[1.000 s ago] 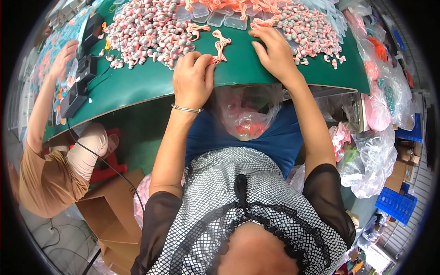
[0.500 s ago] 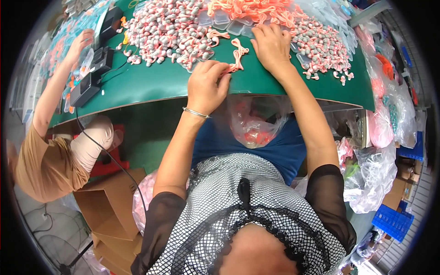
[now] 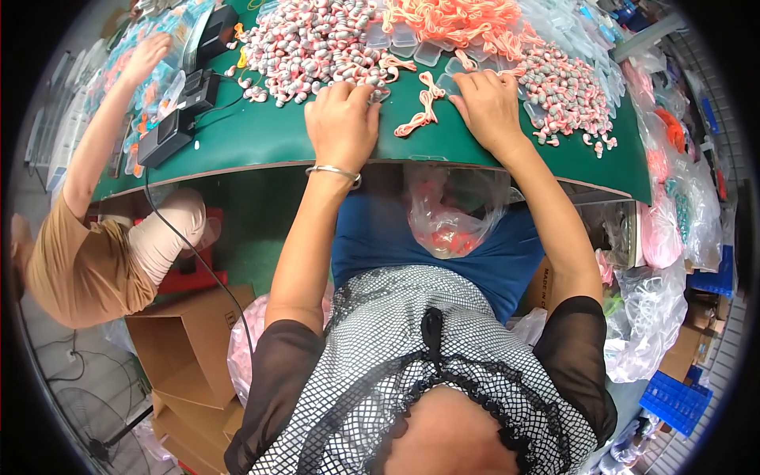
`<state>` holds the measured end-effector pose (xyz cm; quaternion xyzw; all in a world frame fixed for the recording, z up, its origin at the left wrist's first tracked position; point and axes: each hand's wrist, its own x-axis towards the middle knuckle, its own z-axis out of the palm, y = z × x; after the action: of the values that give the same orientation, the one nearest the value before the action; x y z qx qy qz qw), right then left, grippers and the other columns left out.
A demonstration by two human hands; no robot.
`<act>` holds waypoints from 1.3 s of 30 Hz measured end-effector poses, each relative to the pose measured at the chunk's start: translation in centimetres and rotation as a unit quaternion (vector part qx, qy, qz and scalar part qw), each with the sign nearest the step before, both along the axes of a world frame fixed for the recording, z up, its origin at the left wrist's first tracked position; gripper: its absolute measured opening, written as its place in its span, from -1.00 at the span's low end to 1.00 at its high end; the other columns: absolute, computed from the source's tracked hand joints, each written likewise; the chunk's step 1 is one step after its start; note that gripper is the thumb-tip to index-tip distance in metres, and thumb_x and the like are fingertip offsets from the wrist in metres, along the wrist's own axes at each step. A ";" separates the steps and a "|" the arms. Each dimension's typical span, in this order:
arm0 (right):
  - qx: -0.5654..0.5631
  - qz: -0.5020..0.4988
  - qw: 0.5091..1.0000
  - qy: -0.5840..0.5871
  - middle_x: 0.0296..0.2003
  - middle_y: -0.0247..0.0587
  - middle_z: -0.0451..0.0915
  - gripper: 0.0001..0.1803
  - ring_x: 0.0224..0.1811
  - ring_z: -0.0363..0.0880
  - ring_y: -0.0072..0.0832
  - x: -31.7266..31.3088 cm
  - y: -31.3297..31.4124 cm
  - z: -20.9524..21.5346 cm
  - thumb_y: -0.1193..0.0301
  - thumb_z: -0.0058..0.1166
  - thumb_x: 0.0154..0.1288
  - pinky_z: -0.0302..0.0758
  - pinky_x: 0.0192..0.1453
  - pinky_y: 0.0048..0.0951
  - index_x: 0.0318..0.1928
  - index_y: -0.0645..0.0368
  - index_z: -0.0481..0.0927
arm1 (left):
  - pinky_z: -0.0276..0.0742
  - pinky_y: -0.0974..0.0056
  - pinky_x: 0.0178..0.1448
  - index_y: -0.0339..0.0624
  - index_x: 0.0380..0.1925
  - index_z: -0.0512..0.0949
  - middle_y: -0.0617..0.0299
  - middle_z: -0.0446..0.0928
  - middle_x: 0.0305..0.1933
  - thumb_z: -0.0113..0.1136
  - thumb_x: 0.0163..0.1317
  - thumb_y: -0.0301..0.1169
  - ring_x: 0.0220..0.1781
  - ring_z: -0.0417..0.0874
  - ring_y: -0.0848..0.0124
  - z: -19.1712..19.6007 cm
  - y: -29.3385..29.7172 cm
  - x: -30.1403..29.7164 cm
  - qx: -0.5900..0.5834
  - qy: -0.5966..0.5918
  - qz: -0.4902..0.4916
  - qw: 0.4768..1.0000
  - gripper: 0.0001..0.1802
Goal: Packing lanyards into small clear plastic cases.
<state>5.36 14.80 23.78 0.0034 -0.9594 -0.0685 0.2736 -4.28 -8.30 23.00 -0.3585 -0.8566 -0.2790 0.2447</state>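
My left hand (image 3: 342, 123) rests at the near edge of a heap of pink-and-grey earplugs (image 3: 313, 47). Its fingers curl down together and hide what they hold, if anything. Beside its fingertips, a bit of clear plastic (image 3: 381, 93) shows. My right hand (image 3: 489, 111) is bent over a small clear plastic case (image 3: 448, 82), whose edge sticks out between thumb and forefinger. Between both hands a bundled orange-pink cord (image 3: 427, 103) lies loose on the green tabletop (image 3: 261, 142). A second, smaller earplug heap (image 3: 566, 91) lies right of my right hand.
Orange cords (image 3: 451, 20) are piled at the back, with clear cases (image 3: 402, 36) before them. To the left stand black devices (image 3: 166, 138) with a cable. Another person's hand (image 3: 150, 55) works there. Plastic bags (image 3: 451, 214) hang below the table edge.
My left hand has let go of the cord, now lying on the table, and moved forward to the earplug heap. My right hand has drawn nearer, with a clear case now at its fingers.
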 end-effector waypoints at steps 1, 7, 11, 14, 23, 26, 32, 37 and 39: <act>0.022 -0.012 1.000 -0.017 -0.18 -0.32 0.62 -0.67 -0.04 0.54 -0.34 0.1 0.1 0.0 0.27 0.36 0.13 0.32 0.06 -0.17 -0.11 0.06 0.63 | 0.37 0.11 -0.15 0.06 -0.25 0.70 0.34 0.58 -0.25 0.40 0.10 -0.35 -0.17 0.57 0.26 0.0 0.5 -0.1 -0.016 0.016 0.007 1.000 -0.82; -0.077 0.019 0.997 -0.018 -0.03 -0.25 0.60 -0.67 0.09 0.51 -0.24 1.8 0.6 0.0 0.27 0.34 0.16 0.37 0.15 -0.12 -0.07 0.02 0.63 | 0.37 0.13 -0.12 0.06 -0.34 0.70 0.35 0.58 -0.24 0.38 0.08 -0.39 -0.16 0.58 0.28 -0.8 1.1 -0.1 -0.010 0.044 -0.009 0.999 -0.88; -0.127 -0.034 0.986 -0.102 0.15 -0.21 0.55 -0.62 0.21 0.45 -0.16 1.4 1.2 1.0 0.20 0.33 0.18 0.37 0.19 -0.01 0.00 -0.09 0.59 | 0.39 0.16 -0.11 0.05 -0.35 0.70 0.39 0.60 -0.23 0.38 0.07 -0.41 -0.15 0.59 0.30 -0.5 0.9 0.3 -0.019 0.057 -0.032 0.998 -0.88; -0.127 -0.070 0.979 -0.146 0.16 -0.22 0.55 -0.58 0.23 0.42 -0.11 -0.2 2.1 1.4 0.14 0.31 0.19 0.34 0.19 0.10 0.03 -0.12 0.56 | 0.39 0.16 -0.12 0.04 -0.34 0.70 0.40 0.62 -0.24 0.38 0.06 -0.41 -0.17 0.60 0.31 -0.6 1.0 0.0 -0.020 0.059 -0.036 0.997 -0.87; -0.187 -0.073 0.974 -0.103 0.04 -0.20 0.51 -0.32 0.17 0.45 -0.15 -0.1 1.7 2.3 0.17 0.45 -0.02 0.25 0.25 0.00 0.17 -0.15 0.50 | 0.49 0.18 -0.17 -0.05 -0.32 0.67 0.29 0.66 -0.20 0.37 0.11 -0.47 -0.23 0.66 0.26 -0.3 0.7 -0.6 0.025 0.043 -0.067 0.997 -0.87; -0.284 0.057 0.957 0.005 -0.04 -0.15 0.47 -0.31 0.08 0.49 -0.14 1.7 0.8 1.6 0.39 0.43 -0.01 0.40 0.15 -0.14 0.20 -0.02 0.49 | 0.56 0.26 -0.23 -0.16 -0.28 0.64 0.20 0.65 -0.20 0.34 0.16 -0.54 -0.28 0.67 0.29 -0.3 0.3 -0.6 0.141 -0.053 -0.095 0.984 -0.87; -0.185 0.188 0.963 0.062 -0.22 -0.17 0.54 -0.62 -0.12 0.58 -0.16 6.3 -2.1 0.5 0.57 0.30 0.05 0.56 -0.11 -0.18 -0.06 0.09 0.61 | 0.61 0.34 -0.11 -0.28 -0.24 0.59 0.10 0.69 -0.06 0.26 0.20 -0.66 -0.15 0.73 0.30 0.6 -0.2 1.7 0.204 -0.172 -0.227 0.936 -0.86; -0.156 0.194 0.968 0.017 -0.22 -0.26 0.59 -0.73 -0.13 0.59 -0.25 7.5 -2.8 0.2 0.44 0.31 0.07 0.43 0.09 -0.17 -0.17 0.07 0.63 | 0.65 0.16 -0.07 -0.27 -0.28 0.59 0.07 0.66 -0.11 0.25 0.15 -0.63 -0.11 0.71 0.12 0.2 2.0 4.8 0.130 -0.118 -0.265 0.948 -0.87; -0.149 0.155 0.975 0.056 -0.23 -0.28 0.59 -0.75 -0.13 0.59 -0.26 8.1 -1.9 0.1 0.44 0.30 0.08 0.40 0.11 -0.16 -0.18 0.06 0.64 | 0.63 0.11 -0.08 -0.25 -0.32 0.59 0.10 0.63 -0.17 0.22 0.08 -0.59 -0.13 0.67 0.11 0.0 3.0 5.3 0.076 -0.056 -0.261 0.961 -0.86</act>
<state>13.50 12.88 23.84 0.1076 -0.9296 0.1183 0.3320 0.98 -5.26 22.98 -0.5337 -0.7219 -0.4173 0.1411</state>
